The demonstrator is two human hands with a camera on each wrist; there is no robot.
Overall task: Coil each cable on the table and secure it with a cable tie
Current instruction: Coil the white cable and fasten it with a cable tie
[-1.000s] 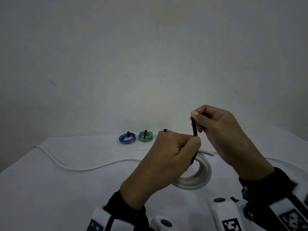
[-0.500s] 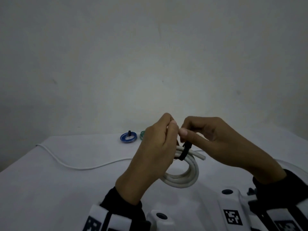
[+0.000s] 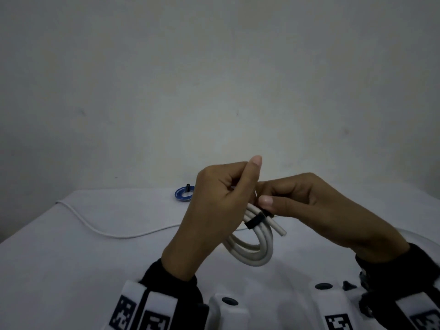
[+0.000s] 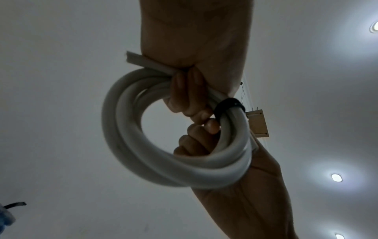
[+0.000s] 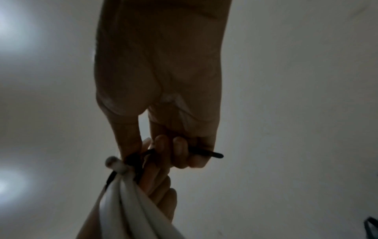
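A thick white cable coil (image 3: 258,250) (image 4: 155,163) (image 5: 131,208) hangs in the air above the table. My left hand (image 3: 223,206) (image 4: 190,100) grips its upper turns with curled fingers. A black cable tie (image 3: 256,220) (image 4: 229,105) (image 5: 135,161) is wrapped round the coil just right of that grip. My right hand (image 3: 297,201) (image 5: 161,145) pinches the tie at the coil, and the tie's free tail (image 5: 212,154) sticks out past its fingers. One cut end of the cable (image 3: 281,231) (image 5: 114,162) pokes out beside the tie.
A thin white cable (image 3: 114,232) lies loose across the white table (image 3: 71,270) at the left. A small blue coil (image 3: 183,194) with a black tie lies at the back edge. A plain wall rises right behind the table.
The right hand came down from holding the tie's tail upright and now pinches the tie wrapped round the coil. The left hand's thumb rose, and it hides the green coil behind.
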